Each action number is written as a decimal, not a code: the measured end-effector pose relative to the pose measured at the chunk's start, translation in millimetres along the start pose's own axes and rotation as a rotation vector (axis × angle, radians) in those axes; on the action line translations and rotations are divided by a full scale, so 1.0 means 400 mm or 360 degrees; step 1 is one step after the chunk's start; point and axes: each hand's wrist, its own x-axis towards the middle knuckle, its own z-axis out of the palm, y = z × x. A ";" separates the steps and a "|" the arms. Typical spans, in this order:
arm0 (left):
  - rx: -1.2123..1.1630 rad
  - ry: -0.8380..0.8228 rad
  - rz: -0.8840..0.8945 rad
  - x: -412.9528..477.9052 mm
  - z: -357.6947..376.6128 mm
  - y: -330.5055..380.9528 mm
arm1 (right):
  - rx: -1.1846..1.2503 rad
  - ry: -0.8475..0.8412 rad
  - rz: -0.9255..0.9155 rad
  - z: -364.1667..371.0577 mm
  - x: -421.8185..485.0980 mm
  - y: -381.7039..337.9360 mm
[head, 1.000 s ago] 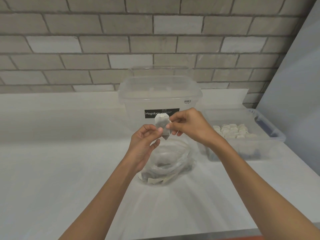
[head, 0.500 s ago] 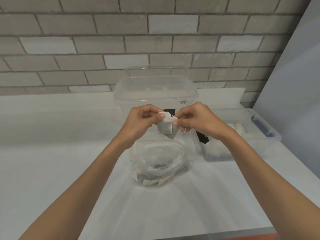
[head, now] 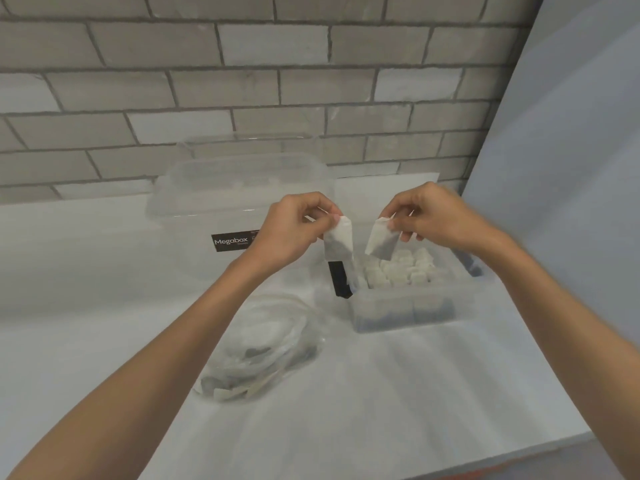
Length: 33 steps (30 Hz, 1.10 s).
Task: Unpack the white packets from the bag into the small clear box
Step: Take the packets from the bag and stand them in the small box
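Your left hand (head: pixel 294 230) pinches one white packet (head: pixel 339 242) by its top edge; your right hand (head: pixel 429 220) pinches a second packet (head: pixel 381 243) likewise. The two hang near each other, not touching, over the left end of the small clear box (head: pixel 405 308), which holds rows of packets. The bag (head: pixel 266 351) lies on the table (head: pixel 381 393) beside your left forearm.
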 end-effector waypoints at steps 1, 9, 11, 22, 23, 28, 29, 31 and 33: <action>0.0028 -0.0019 0.0020 0.014 0.025 0.006 | -0.0048 0.0016 0.0014 -0.012 0.001 0.025; 0.0370 -0.0331 0.0126 0.103 0.210 0.032 | -0.0329 0.0006 0.0128 -0.062 -0.006 0.189; 0.0474 -0.0498 0.0078 0.120 0.250 0.022 | -0.0357 -0.0028 0.0151 -0.062 -0.009 0.215; 0.1123 -0.1240 -0.0197 0.158 0.375 -0.051 | -0.0231 -0.0491 0.0263 0.005 0.016 0.260; 0.1185 -0.1258 -0.0196 0.159 0.378 -0.055 | -0.0231 -0.0545 0.0271 0.011 0.022 0.260; 0.1301 -0.1258 -0.0276 0.165 0.384 -0.075 | -0.0244 -0.0758 0.0295 0.044 0.052 0.262; 0.1311 -0.1249 -0.0282 0.165 0.385 -0.078 | -0.0251 -0.0792 0.0302 0.051 0.056 0.264; 0.1355 -0.1223 -0.0286 0.163 0.388 -0.081 | -0.0261 -0.0866 0.0326 0.069 0.064 0.268; 0.1387 -0.1203 -0.0292 0.162 0.393 -0.084 | -0.0278 -0.0944 0.0348 0.085 0.073 0.272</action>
